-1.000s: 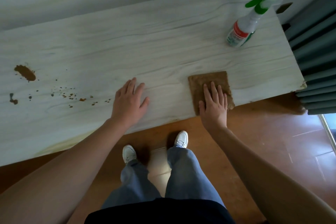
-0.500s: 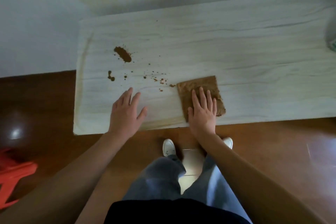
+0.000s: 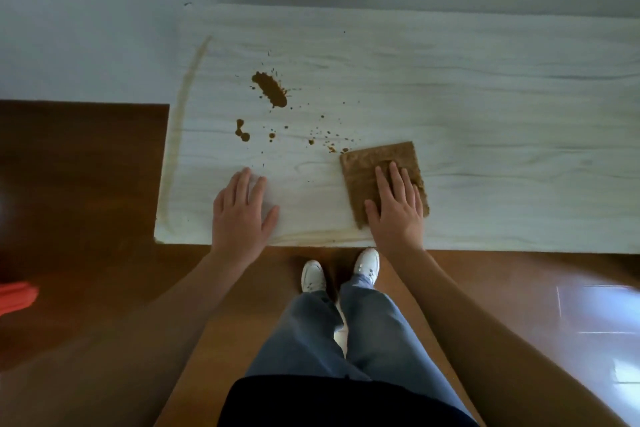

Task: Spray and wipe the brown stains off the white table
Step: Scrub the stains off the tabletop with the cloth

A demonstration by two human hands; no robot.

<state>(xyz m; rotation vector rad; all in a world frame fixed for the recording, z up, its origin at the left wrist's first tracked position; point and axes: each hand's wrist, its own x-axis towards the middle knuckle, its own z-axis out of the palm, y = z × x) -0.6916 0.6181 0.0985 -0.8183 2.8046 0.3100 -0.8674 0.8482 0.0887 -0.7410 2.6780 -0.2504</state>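
Two hands flat | right hand (image 3: 396, 210) grip: splayed wide, pressing cloth (image 3: 377, 166) for wiping beside stains (image 3: 270, 90) | left hand (image 3: 242, 215) grip: wide, empty, bracing bench (image 3: 485, 114)

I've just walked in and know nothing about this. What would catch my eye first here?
The brown stains stand out most: a big blot and a scatter of small spots on the left part of the white table. Just right of the spots, the right hand lies flat on a brown cloth near the table's front edge. The left hand rests flat on bare tabletop beside it.
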